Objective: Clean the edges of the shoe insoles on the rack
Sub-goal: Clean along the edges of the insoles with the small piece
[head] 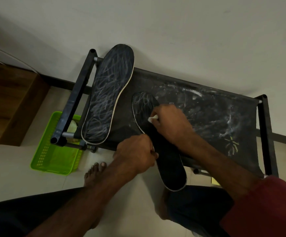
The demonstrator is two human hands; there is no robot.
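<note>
Green basket (53,161) sits on the floor by the rack (77,93). A chalk-marked insole (108,94) lies at the rack's left end. Left hand (135,153) grips the second insole (169,165) at its edge (near end overhangs the rack front). Right hand (171,124) pinches a white wad (152,118) against it.

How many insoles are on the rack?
2. The left insole lies across the rack's left end; the middle insole is held by the left hand, the right hand pressing a wad on it.

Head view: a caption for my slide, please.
Left hand holds an insole on the rack; right hand presses a white wad on it.
</note>
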